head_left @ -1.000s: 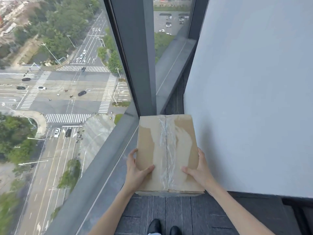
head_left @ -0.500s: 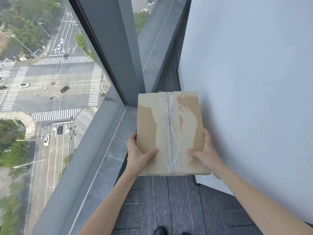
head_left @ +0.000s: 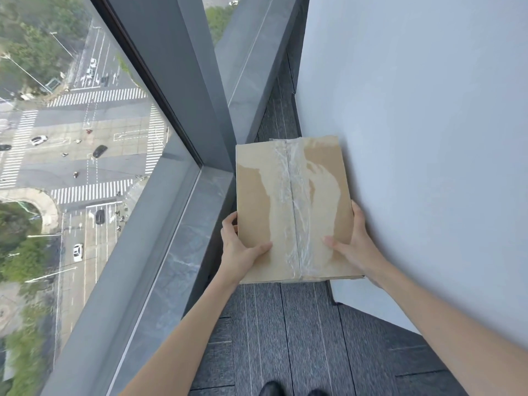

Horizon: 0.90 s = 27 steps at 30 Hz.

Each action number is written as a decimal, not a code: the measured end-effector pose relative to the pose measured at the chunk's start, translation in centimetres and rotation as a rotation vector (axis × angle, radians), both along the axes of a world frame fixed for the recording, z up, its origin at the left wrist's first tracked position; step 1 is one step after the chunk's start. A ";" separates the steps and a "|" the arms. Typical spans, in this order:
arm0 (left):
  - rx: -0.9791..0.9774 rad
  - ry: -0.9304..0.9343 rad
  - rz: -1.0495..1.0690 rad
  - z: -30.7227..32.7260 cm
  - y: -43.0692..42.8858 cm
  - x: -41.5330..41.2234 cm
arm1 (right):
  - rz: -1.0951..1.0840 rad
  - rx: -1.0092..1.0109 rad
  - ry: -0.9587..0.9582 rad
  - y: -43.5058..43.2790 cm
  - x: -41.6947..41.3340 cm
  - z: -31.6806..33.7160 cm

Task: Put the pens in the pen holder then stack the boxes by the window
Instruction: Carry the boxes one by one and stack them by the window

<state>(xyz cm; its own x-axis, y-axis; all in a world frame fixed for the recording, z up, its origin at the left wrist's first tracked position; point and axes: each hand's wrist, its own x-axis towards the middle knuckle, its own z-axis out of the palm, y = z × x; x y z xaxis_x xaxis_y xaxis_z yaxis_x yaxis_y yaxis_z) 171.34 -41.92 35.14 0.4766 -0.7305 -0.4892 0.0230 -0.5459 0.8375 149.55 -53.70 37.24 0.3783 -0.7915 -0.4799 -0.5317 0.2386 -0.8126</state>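
A brown cardboard box (head_left: 257, 201) with clear tape down its middle seam is held flat in front of me, in the narrow gap between the window and the white wall. My left hand (head_left: 238, 250) grips its near left edge, thumb on top. My right hand (head_left: 354, 244) grips its near right edge beside the wall. A strip of another cardboard edge (head_left: 285, 139) shows just beyond the far edge of the held box, so a second box seems to lie beneath it. No pens or pen holder are in view.
A tall window (head_left: 85, 167) with a grey frame post (head_left: 183, 81) and a stone sill (head_left: 183, 252) runs along the left. A white wall (head_left: 428, 138) closes the right side. Dark grey carpet (head_left: 285, 338) covers the floor; my shoe tips (head_left: 271, 390) show at the bottom.
My view has tilted down and shifted left. The box has stayed in both hands and moved lower and closer to the white wall, over the gap's floor.
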 end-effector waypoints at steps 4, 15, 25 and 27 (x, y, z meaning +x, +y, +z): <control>0.019 0.049 -0.026 -1.6 0.4 -0.3 | -0.010 -0.075 0.070 -0.6 0.0 -0.9; 0.087 0.253 -0.162 -2.5 3.2 -0.6 | 0.230 -0.161 0.446 1.6 0.3 -3.1; 0.168 0.315 -0.147 -3.5 4.8 -2.1 | -0.132 0.094 0.467 5.8 -1.7 -4.5; 0.135 0.306 -0.091 -3.7 4.5 -2.5 | -0.170 0.103 0.417 5.4 -1.8 -4.5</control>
